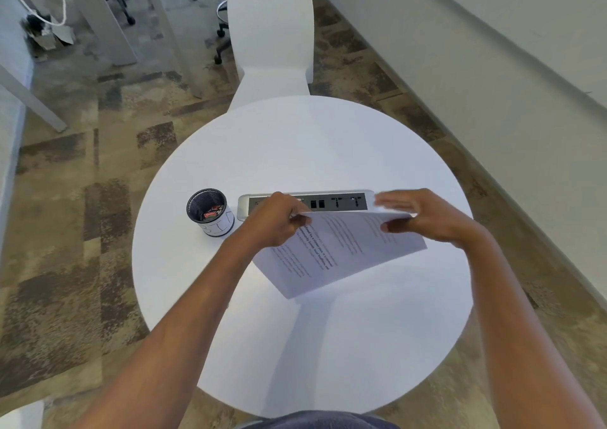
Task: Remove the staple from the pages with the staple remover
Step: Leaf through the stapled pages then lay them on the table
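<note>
Head view: nearest, a dark garment edge is seen at the bottom, and both forearms are stretched out over the round white surface [328,346]. Further out, the pages [331,251] are held lifted and tilted above the surface. By the left hand [276,220] one far corner is pinched, fingers curled closed on the sheet. The opposite far edge is clamped by the right hand [423,215], thumb beneath and flat fingers above, blurred. No staple can be made out. Beyond the left hand, a mesh cup [210,211] holding small reddish items is seen; whether the staple remover is among them cannot be told. A power strip [328,202] lies behind the pages. The task is judged barely begun: no tool is taken up.
</note>
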### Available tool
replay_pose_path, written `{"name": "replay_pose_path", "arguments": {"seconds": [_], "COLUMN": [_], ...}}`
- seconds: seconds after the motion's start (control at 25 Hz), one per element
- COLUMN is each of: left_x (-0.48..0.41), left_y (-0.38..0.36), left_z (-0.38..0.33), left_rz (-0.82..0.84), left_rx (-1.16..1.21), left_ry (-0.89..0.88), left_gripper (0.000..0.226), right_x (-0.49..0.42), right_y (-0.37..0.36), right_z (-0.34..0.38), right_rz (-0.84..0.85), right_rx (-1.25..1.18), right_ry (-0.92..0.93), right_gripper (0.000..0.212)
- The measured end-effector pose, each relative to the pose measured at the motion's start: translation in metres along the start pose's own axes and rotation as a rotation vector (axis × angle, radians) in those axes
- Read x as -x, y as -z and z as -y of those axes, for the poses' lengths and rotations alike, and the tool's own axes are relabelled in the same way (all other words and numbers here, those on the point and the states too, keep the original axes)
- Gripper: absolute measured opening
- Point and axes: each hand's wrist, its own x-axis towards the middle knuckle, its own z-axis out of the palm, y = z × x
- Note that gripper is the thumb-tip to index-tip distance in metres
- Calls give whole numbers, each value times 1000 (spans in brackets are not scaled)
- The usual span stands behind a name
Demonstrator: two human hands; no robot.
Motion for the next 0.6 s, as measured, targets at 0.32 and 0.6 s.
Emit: {"name": "replay_pose_path", "arguments": {"seconds": [0.32, 0.6], "left_x": [41, 47], "left_y": [33, -12], "left_z": [40, 53], "left_rz": [230, -99], "left_rx": [661, 870], "left_ry": [137, 199], "left_gripper": [33, 37], "right_x": [7, 12], "right_y": [-16, -29], "right_z": [-20, -30], "right_rz": [-98, -145], "right_rx": [-230, -443], "right_ry": [-61, -56], "right_gripper": [23, 26]}}
